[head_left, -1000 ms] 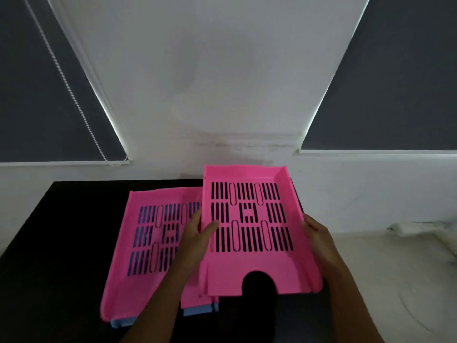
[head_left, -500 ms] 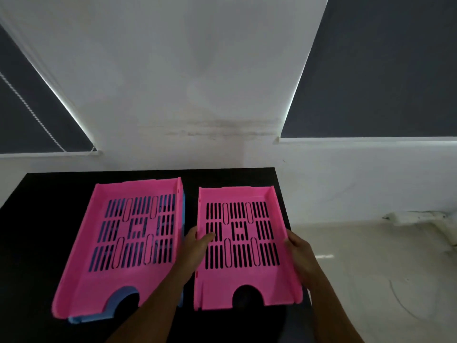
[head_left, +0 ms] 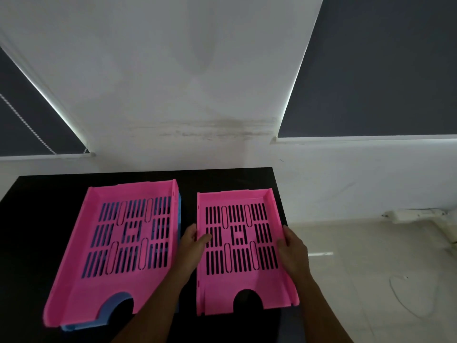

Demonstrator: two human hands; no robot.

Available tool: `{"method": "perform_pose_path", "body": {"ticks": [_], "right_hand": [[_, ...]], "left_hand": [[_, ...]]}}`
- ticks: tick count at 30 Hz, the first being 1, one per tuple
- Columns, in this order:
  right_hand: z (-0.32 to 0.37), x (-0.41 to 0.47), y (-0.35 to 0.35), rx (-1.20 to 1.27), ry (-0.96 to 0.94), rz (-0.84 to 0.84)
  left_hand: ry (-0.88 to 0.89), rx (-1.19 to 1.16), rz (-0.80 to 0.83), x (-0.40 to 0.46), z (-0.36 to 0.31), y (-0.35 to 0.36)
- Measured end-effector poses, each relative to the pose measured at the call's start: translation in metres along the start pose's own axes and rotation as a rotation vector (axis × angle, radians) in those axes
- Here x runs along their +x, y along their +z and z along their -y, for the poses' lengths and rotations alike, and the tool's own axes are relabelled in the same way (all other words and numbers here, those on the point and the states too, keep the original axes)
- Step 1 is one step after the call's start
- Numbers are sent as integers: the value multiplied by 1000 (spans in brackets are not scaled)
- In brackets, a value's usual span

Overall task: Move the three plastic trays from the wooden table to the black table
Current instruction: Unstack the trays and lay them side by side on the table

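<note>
Head view: left hand [head_left: 191, 246] and right hand [head_left: 293, 251] grip pink tray [head_left: 243, 288] sides on black surface [head_left: 32, 219].

smooth plastic trays [head_left: 238, 246], matt black table [head_left: 37, 219]

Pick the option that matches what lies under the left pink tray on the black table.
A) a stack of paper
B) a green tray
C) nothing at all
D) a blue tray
D: a blue tray shows along the right side and at the front cutout of the left pink tray, which sits stacked on it on the black table.
</note>
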State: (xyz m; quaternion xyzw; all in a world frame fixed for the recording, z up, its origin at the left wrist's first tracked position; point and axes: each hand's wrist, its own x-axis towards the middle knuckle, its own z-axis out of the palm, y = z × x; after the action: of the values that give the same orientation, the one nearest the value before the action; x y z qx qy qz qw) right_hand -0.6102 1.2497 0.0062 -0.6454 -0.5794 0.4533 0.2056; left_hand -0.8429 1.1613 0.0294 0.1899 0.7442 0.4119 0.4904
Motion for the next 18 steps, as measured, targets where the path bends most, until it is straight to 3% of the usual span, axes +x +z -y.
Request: {"method": "perform_pose_path", "body": {"ticks": [5, 12, 18], "right_hand": [[46, -20, 37, 61, -78, -93], [87, -64, 120, 123, -171, 114], [99, -97, 180, 226, -98, 262]], "left_hand": [[112, -69, -50, -8, -10, -28], [300, -168, -197, -25, 0, -126], [344, -162, -413, -48, 30, -227]]}}
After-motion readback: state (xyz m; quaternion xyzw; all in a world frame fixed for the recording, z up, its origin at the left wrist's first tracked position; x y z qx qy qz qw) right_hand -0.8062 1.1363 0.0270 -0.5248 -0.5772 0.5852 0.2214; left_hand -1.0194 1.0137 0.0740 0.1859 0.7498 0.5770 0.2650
